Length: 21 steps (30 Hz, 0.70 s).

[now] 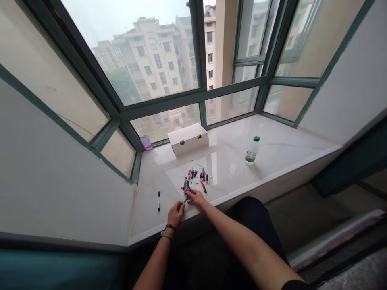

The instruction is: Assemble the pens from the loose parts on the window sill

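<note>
Low over the front edge of the marble sill, my left hand (176,214) pinches the lower end of a small teal pen barrel (186,199). My right hand (196,199) is closed at the barrel's upper end, its fingertips partly hiding the piece. Just beyond my fingers lie scattered pen parts (194,174): black, red and teal barrels with small silvery and clear bits. One red and black barrel (203,186) lies to the right of my right hand. A black and white pen (159,201) lies apart, left of my left hand.
A white box (190,139) with dark and yellow tabs stands at the back against the window. To the right is a clear bottle (252,151) with a green cap. A purple packet (146,143) leans in the left corner. The sill's front edge (236,192) runs close to my forearms.
</note>
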Motion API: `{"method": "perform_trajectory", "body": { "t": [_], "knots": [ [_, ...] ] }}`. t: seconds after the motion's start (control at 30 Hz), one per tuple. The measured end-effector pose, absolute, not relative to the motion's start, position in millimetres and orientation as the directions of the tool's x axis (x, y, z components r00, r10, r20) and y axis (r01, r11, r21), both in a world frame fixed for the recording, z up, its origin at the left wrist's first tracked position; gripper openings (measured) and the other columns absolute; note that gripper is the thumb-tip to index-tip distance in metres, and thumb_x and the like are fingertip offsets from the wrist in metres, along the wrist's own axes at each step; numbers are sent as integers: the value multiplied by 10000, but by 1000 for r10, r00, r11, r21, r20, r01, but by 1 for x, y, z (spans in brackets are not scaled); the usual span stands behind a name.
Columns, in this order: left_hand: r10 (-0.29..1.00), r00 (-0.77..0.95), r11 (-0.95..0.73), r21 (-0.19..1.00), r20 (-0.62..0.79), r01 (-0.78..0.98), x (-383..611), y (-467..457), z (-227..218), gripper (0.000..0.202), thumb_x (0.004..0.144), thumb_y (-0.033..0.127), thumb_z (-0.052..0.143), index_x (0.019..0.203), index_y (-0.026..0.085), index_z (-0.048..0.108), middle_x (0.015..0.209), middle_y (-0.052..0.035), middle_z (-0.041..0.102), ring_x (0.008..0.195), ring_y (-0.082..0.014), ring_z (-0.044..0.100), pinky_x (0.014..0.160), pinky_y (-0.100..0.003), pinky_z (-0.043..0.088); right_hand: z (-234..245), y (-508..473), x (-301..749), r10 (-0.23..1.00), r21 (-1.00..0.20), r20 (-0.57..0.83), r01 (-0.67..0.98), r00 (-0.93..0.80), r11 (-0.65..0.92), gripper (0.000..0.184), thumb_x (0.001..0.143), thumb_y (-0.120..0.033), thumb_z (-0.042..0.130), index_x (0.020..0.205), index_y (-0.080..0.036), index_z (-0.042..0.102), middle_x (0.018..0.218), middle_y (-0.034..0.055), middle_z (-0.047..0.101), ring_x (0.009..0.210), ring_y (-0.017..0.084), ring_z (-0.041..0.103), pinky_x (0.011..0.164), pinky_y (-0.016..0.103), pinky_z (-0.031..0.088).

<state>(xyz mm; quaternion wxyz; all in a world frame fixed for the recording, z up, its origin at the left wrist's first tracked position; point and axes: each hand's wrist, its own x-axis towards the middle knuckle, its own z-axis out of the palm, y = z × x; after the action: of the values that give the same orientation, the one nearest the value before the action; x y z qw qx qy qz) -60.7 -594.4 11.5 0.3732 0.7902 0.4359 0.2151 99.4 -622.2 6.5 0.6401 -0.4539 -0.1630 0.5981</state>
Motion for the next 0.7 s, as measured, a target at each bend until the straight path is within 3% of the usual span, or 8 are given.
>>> {"method": "perform_trajectory", "body": {
  "t": [0.27,0.4,0.53,0.7],
  "knots": [
    [854,516,-189,888,-62,419,-61,-581,3,391,781,558,554,809,175,631,640,-3,618,604,-135,557,598,-245,433,2,-624,99,865,-764,-373,-641,337,-79,463,538,-478,823,675,-169,507,684,11,619,694,173,631,603,294,530],
    [873,473,-78,924,-119,375,-62,-579,0,420,731,574,611,817,163,631,655,-5,636,562,-116,544,558,-235,427,4,-626,101,903,-735,-354,-670,245,-106,451,613,-506,783,814,-162,573,775,55,659,723,189,653,649,321,541],
    [895,436,-79,930,-93,360,-61,-582,0,439,719,587,615,818,159,637,674,-18,660,570,-122,564,562,-241,439,5,-631,106,930,-650,-343,-749,134,-132,484,725,-530,687,1036,-170,603,916,105,679,857,219,676,740,345,537],
    [900,431,-86,936,-73,340,-63,-585,2,448,708,592,624,824,159,643,718,-42,684,610,-139,591,574,-249,447,8,-633,107,948,-726,-298,-670,108,-152,448,639,-478,771,921,-149,656,1026,126,669,987,245,643,780,326,529]
  ]
}}
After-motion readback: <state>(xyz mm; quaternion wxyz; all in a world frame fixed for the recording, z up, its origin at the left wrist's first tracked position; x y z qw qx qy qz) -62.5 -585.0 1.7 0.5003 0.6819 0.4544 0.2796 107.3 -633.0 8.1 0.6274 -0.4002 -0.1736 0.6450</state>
